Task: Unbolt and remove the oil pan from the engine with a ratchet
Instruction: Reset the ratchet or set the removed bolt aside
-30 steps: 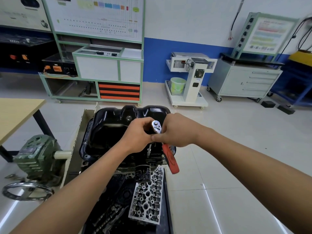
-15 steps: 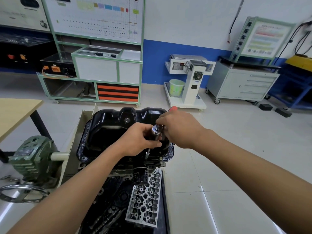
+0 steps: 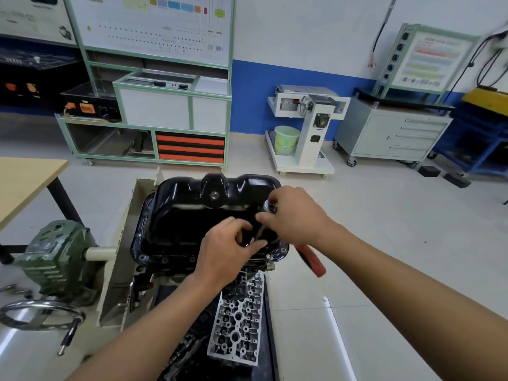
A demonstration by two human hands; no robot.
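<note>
The black oil pan (image 3: 189,213) sits upside up on the engine block, held on a stand. A ratchet with a red handle (image 3: 312,259) and a chrome head (image 3: 268,206) stands over the pan's near right flange. My right hand (image 3: 294,215) grips the ratchet just below its head, and the red handle points down and right under my wrist. My left hand (image 3: 225,251) pinches the thin extension shaft (image 3: 258,232) under the head, close to the pan's near edge. The socket end is hidden by my fingers.
A grey cylinder head (image 3: 237,323) lies below the pan on the black tray. The green gearbox (image 3: 55,257) and chrome handwheel (image 3: 41,314) of the stand are at left. A wooden table (image 3: 24,180) stands far left. Cabinets and a white trolley (image 3: 305,133) line the back wall.
The ratchet handle has swung from pointing away back down to the right. My left hand has slid lower along the extension shaft.
</note>
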